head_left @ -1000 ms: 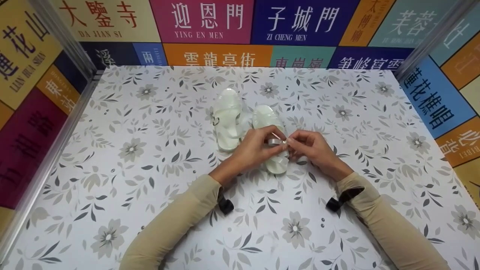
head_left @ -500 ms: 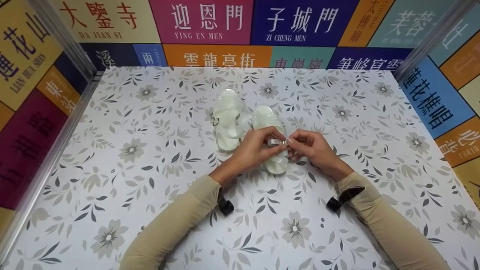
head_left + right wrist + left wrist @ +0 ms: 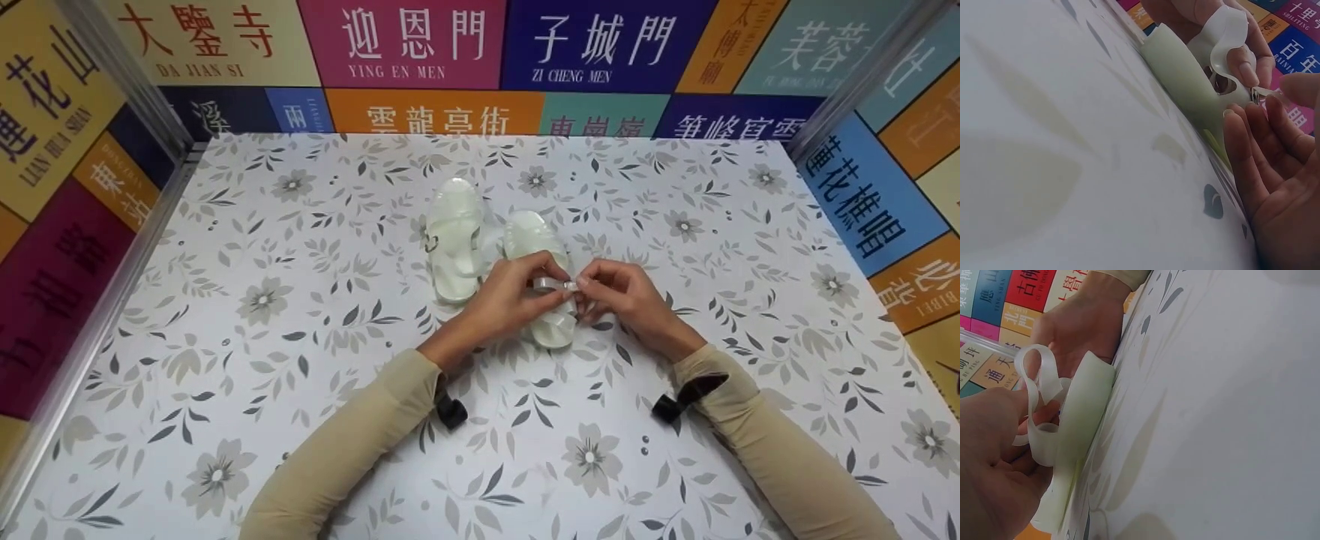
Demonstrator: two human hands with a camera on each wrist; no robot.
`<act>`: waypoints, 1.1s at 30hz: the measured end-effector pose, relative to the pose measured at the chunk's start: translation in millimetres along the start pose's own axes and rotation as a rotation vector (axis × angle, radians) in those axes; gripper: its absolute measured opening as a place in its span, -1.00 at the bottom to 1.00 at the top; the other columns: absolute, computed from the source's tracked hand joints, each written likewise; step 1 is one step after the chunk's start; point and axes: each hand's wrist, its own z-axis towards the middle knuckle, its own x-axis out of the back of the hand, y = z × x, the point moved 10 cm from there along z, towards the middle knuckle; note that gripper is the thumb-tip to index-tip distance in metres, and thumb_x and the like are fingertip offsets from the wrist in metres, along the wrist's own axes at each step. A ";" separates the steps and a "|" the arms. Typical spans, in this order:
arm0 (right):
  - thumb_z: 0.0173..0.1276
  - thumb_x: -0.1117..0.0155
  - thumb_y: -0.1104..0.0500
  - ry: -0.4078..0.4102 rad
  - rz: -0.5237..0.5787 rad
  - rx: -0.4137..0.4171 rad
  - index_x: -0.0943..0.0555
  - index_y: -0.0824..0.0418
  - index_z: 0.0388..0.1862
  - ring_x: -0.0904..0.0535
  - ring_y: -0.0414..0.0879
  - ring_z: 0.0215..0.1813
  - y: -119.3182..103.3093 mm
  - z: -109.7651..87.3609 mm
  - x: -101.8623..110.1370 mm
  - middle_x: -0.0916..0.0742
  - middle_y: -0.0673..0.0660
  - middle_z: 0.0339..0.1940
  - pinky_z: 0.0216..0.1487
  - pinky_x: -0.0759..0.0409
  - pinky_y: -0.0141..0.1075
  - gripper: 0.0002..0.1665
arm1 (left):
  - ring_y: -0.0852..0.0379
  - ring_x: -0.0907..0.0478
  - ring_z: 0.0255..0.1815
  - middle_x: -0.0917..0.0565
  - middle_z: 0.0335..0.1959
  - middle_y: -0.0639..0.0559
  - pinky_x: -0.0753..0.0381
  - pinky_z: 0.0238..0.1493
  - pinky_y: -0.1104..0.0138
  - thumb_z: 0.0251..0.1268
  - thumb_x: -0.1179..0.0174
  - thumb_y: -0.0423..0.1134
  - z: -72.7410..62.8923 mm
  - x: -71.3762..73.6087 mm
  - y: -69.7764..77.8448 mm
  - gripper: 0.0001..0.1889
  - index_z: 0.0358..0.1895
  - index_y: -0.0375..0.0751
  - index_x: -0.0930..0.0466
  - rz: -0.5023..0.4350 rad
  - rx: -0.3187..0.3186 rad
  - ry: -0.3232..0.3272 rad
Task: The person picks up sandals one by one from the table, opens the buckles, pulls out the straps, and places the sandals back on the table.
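Observation:
Two pale green-white sandals lie side by side in the head view: the left sandal (image 3: 455, 202) and the right sandal (image 3: 529, 231), which both hands work on. My left hand (image 3: 511, 294) curls thumb and forefinger around the looped ankle strap (image 3: 1043, 447) of the right sandal. Opposite it, my right hand (image 3: 628, 297) pinches the strap's end beside a small metal buckle (image 3: 1255, 95). In the right wrist view the strap's tip sticks out past the buckle between the right thumb and fingers. The hands hide the middle of this sandal.
The sandals rest on a white table (image 3: 337, 420) with a grey leaf and flower print. Colourful panels with lettering (image 3: 420, 45) stand along the back and both sides. The left sandal's own buckle (image 3: 431, 241) is on its outer side.
Slightly more of the strap's end shows between the buckle and my right fingertips. Both hands stay in nearly the same place, and the sandals have barely moved.

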 end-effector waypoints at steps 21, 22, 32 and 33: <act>0.64 -0.26 0.21 -0.002 0.031 -0.005 -0.61 0.47 -0.16 -0.75 -0.03 -0.44 -0.1 0.8 -0.5 -0.77 0.19 -0.40 -0.38 -0.81 -0.19 -0.72 | 0.19 -0.80 0.15 -0.83 0.11 0.02 -0.72 0.16 0.47 0.43 -0.46 -0.28 0.4 -1.4 -1.1 -0.82 0.01 -0.14 -0.74 -0.070 -0.004 -0.015; 0.64 -0.27 0.21 0.000 0.033 -0.006 -0.61 0.49 -0.15 -0.75 -0.04 -0.43 -0.1 0.7 -0.5 -0.76 0.20 -0.39 -0.38 -0.81 -0.19 -0.71 | 0.19 -0.80 0.14 -0.83 0.10 0.01 -0.73 0.15 0.47 0.43 -0.46 -0.29 0.3 -1.4 -1.4 -0.82 0.01 -0.15 -0.74 -0.078 -0.003 -0.016; 0.67 -0.27 0.18 -0.007 -0.044 0.000 -0.62 0.53 -0.08 -0.73 -0.03 -0.46 1.1 1.1 -1.2 -0.75 0.21 -0.40 -0.42 -0.76 -0.25 -0.66 | 0.23 -0.81 0.12 -0.84 0.11 0.06 -0.75 0.11 0.46 0.44 -0.46 -0.22 -0.4 -0.8 -3.0 -0.84 -0.01 -0.08 -0.75 -0.080 0.020 -0.019; 0.67 -0.27 0.17 -0.006 -0.052 0.000 -0.63 0.52 -0.08 -0.73 -0.03 -0.47 1.2 1.3 -1.3 -0.75 0.20 -0.40 -0.42 -0.76 -0.25 -0.66 | 0.22 -0.81 0.13 -0.84 0.11 0.06 -0.75 0.11 0.47 0.44 -0.47 -0.23 -0.5 -0.7 -3.0 -0.84 -0.01 -0.07 -0.75 -0.083 0.021 -0.019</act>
